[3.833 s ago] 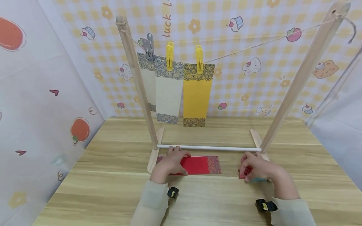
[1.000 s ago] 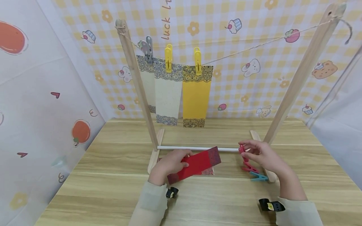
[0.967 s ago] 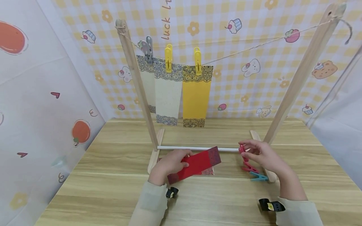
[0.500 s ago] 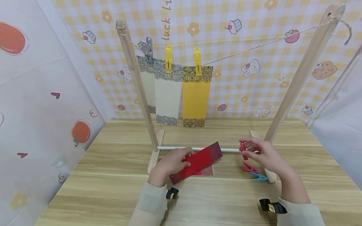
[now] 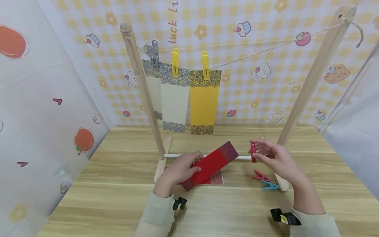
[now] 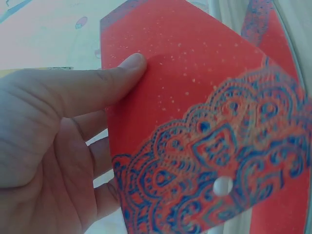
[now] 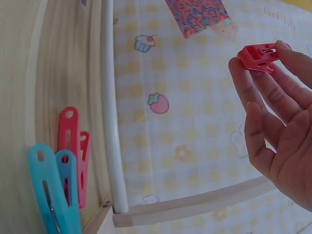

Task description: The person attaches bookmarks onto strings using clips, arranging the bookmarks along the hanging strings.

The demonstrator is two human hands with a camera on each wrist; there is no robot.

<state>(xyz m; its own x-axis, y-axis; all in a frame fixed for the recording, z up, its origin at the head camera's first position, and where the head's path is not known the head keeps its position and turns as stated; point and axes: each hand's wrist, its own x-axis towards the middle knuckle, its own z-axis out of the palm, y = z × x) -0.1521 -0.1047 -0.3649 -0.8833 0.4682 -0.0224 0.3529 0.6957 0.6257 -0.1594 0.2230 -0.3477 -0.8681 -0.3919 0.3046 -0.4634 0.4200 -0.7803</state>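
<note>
My left hand (image 5: 181, 169) pinches a red paper card (image 5: 212, 164) tilted up to the right, thumb on its face. In the left wrist view the card (image 6: 170, 97) shows a blue lacy band and a round hole. Under it a second red card (image 5: 218, 177) lies on the table. Between thumb and fingertips my right hand (image 5: 278, 159) holds a red clothes peg (image 5: 253, 153), raised above the table. Below that hand lie another red peg (image 5: 261, 176) and a blue peg (image 5: 270, 185), close together, seen larger in the right wrist view.
A wooden frame with a left post (image 5: 145, 89), right post (image 5: 316, 72) and white bottom rod (image 5: 245, 157) stands ahead. From its string (image 5: 260, 51), yellow pegs (image 5: 175, 62) and grey pegs (image 5: 154, 56) hang a yellow card (image 5: 204, 105) and two pale cards (image 5: 174, 105).
Earlier both hands were down at the table. The left hand has lifted the top red card and tilted it further up; the right has raised one red peg away from the others.
</note>
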